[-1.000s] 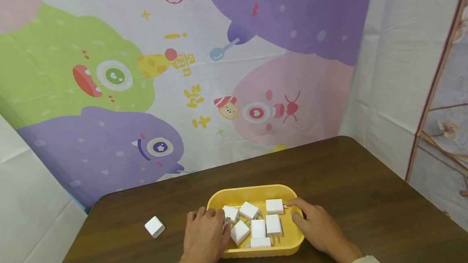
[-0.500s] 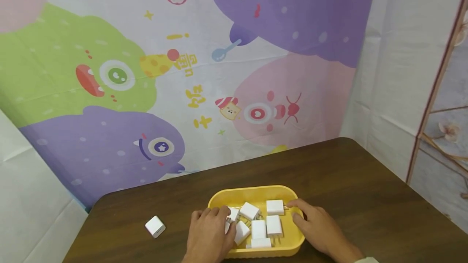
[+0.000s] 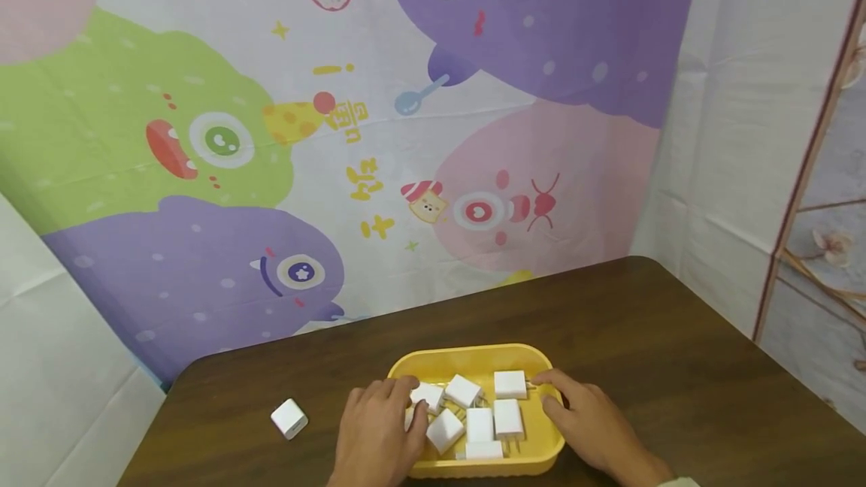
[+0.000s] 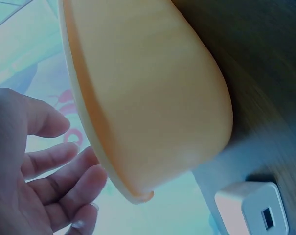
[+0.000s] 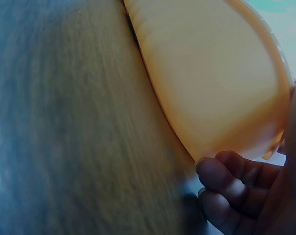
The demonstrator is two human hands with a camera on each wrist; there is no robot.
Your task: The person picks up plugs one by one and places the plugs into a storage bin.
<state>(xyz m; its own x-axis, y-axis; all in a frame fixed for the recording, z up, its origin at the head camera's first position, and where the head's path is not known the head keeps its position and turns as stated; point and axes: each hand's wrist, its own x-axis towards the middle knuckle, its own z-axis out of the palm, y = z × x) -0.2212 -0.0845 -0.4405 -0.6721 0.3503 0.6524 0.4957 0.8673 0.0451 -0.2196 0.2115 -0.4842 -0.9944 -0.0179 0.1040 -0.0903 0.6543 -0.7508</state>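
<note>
A yellow plastic tray (image 3: 476,355) stands near the table's front edge with several white charger plugs (image 3: 508,418) lying loose in it. My left hand (image 3: 379,431) is over its left end, thumb and fingers apart with nothing between them. Partly hidden under those fingers is one charger. In the left wrist view the loosely bent fingers (image 4: 72,181) are beside the tray's rim. My right hand (image 3: 595,427) grips the right rim, thumb and forefinger over the inside, other fingers (image 5: 226,181) curled along the outer wall. A single charger plug (image 3: 289,418) lies on the table, left of the tray.
The dark wooden table (image 3: 588,307) reaches back to a cloth backdrop (image 3: 379,269) with cartoon monsters. A pale panel with printed flowers (image 3: 828,246) rises on the right. White cloth (image 3: 34,337) hangs at the left.
My left hand moved a little right into the tray, then back left, its thumb and fingers parting from a charger at that end. My right hand stays on the rim.
</note>
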